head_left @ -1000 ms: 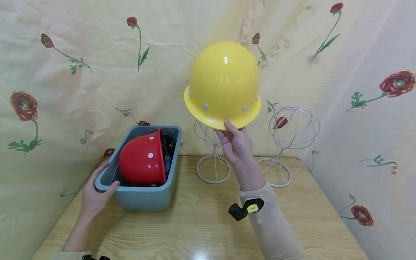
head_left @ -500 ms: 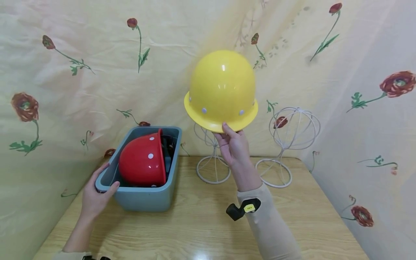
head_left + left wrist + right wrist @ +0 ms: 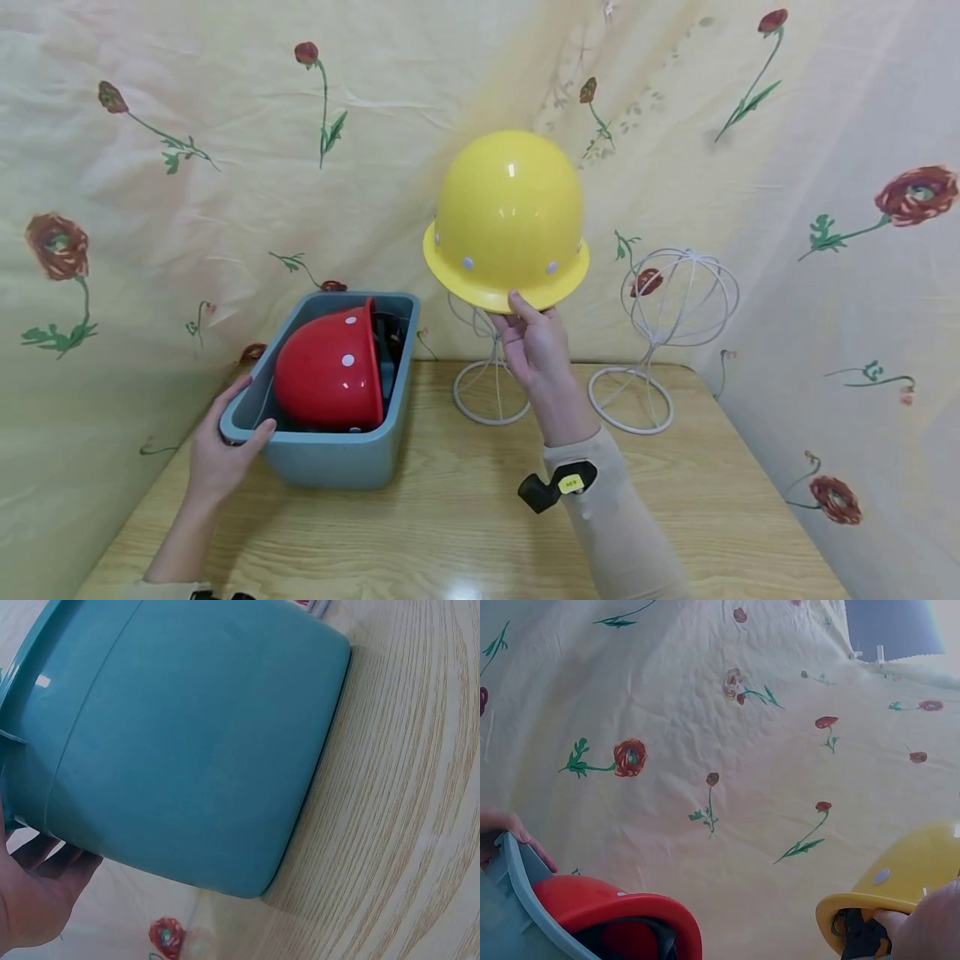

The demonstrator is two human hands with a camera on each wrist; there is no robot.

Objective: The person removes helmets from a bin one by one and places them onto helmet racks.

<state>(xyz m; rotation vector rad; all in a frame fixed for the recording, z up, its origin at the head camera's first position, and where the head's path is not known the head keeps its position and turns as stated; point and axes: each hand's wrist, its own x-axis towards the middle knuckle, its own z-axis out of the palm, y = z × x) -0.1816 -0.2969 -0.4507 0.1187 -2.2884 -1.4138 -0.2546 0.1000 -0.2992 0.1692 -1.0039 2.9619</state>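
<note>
A yellow hard hat [image 3: 510, 221] is held up by my right hand [image 3: 536, 346], thumb on the outside of its brim and the other fingers underneath. Behind and below it stands a white wire stand [image 3: 491, 392], its top mostly hidden by the hat. My left hand [image 3: 221, 450] grips the near left corner of a blue-grey bin [image 3: 330, 458], thumb over the rim. On its side in that bin lies a red hard hat [image 3: 326, 367], its opening facing right. Dark straps [image 3: 862, 934] show inside the yellow hat in the right wrist view.
A second white wire stand [image 3: 652, 342] with a round cage top is at the back right of the wooden table [image 3: 465, 533]. Flowered cloth [image 3: 225, 208] hangs close behind the table and along both sides.
My right hand has lowered the yellow hard hat and brought it slightly left, toward the wire stand behind it. The left hand and the bin stay where they were.
</note>
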